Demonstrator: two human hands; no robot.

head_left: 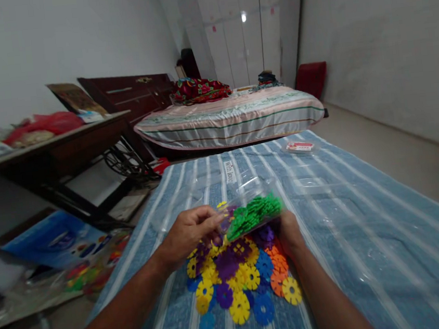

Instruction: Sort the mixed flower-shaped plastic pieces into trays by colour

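A clear plastic box (255, 182) is held tilted above the bed cover, with green flower-shaped interlocking discs (258, 211) gathered inside it. My right hand (291, 230) grips its right end; the fingers are partly hidden behind it. At its left end, my left hand (195, 229) has curled fingers and thumb closed on the edge, though the exact contact is blurred. Below both hands lies a loose pile of flower discs: yellow (240, 308), blue (263, 309), purple (224, 295) and orange (277, 263). Part of the pile is hidden by the box.
Clear plastic trays (310, 182) lie on the blue striped cover (335, 299), near a "With love" label (230, 172). A small labelled pack (299, 147) sits at the far edge. Left stands a sewing-machine table (94, 128); another bed (234, 118) is behind.
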